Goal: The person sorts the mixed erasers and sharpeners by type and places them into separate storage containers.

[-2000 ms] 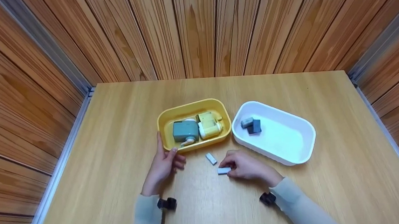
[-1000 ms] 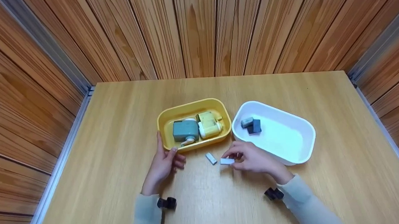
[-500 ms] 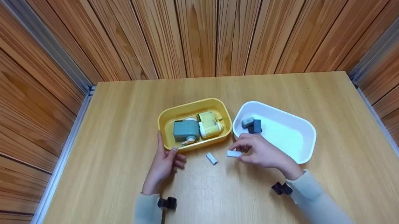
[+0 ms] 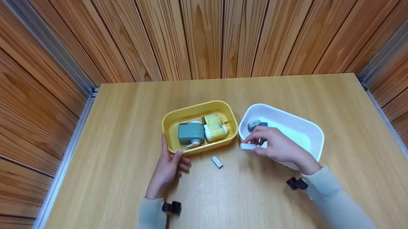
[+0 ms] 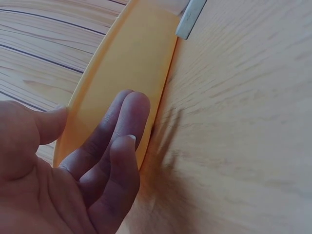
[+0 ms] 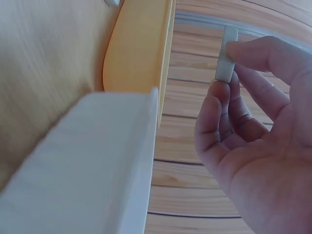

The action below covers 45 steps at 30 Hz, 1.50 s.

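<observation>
My right hand (image 4: 278, 145) pinches a small white eraser (image 4: 248, 146) between thumb and fingertips, over the near left rim of the white bin (image 4: 315, 135). The right wrist view shows the eraser (image 6: 226, 53) held up above that rim. At the yellow bin's (image 4: 225, 109) front left corner, my left hand (image 4: 165, 169) rests with its thumb on the rim and index finger along the side. Its other fingers are loosely bent before the wall in the left wrist view. Another white eraser (image 4: 217, 162) lies on the table in front of the yellow bin.
Inside the yellow bin lie a teal hand-crank sharpener (image 4: 191, 131) and a pale yellow one (image 4: 215, 127). A few dark blue and grey blocks (image 4: 254, 124) sit at the white bin's left end, partly covered by my right hand. Wood-panelled walls surround the table (image 4: 125, 116).
My right hand has lifted the white eraser off the table and carried it up and right, from in front of the bins to over the white bin's rim. My left hand has stayed put.
</observation>
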Motion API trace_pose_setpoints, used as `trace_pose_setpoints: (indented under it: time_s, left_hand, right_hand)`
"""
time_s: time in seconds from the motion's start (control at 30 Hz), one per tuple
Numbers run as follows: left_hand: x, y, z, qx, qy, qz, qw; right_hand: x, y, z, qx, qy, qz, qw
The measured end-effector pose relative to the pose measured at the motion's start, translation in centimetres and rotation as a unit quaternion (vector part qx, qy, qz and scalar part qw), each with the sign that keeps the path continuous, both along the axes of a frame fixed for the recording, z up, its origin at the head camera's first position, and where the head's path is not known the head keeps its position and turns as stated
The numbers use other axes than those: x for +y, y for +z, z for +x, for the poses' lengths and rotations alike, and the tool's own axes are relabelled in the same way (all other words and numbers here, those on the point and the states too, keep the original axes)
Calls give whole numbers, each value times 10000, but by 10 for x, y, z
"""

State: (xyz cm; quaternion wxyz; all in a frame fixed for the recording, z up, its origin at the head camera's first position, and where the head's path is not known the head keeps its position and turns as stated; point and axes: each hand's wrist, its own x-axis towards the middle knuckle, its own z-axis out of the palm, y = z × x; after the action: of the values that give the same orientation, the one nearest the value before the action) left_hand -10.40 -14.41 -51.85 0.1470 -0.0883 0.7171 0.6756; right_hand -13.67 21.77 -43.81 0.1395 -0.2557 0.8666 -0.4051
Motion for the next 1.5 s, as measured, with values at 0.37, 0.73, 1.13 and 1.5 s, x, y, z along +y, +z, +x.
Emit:
trace_pose_setpoints:
  time_s: [0.37, 0.73, 1.13, 1.5]
  left_hand:
    - [2, 0, 1, 154, -24, -36, 9999]
    - [1, 1, 1, 146, 6, -125, 9998]
    - [2, 2, -1, 63, -11, -65, 10000]
    - [1, 0, -1, -12, -4, -32, 10000]
  right_hand:
    - [22, -2, -22, 655, 147, 74, 9977]
    - [34, 1, -41, 648, -63, 247, 9976]
    - [40, -1, -62, 484, -213, 723, 9960]
    - [49, -13, -83, 141, -428, 675, 9967]
